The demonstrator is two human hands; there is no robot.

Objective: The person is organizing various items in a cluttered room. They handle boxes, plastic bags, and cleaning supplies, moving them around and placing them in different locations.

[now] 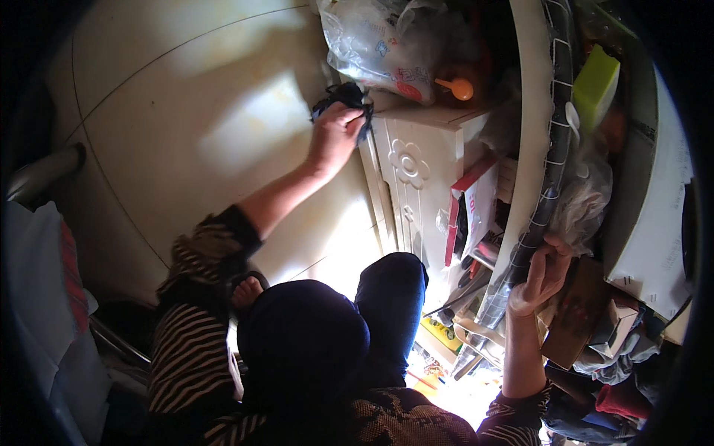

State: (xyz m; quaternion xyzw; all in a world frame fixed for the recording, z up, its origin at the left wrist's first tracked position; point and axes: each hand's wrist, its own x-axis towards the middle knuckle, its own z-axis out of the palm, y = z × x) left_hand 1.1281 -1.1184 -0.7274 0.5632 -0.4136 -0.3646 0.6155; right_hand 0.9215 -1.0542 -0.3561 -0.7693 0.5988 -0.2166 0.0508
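My left hand [337,136] is closed on a bunched dark cloth [348,97], held near the front corner of a white cabinet door [410,161] with a raised flower. My right hand [538,273] rests with bent fingers at the dark edge [524,251] of a shelf, below a crumpled clear plastic bag [580,195]. Whether its fingers grip anything there is hard to tell. An orange scoop [458,88] lies on the cabinet beside a printed, clear plastic bag [385,50].
A red and white box [471,212] stands in the open cabinet side. Cardboard boxes [577,312] and clothes [619,398] crowd the lower right. A green box [597,83] sits at the upper right. Pale tiled floor [184,128] lies at left, near a metal tube [44,170].
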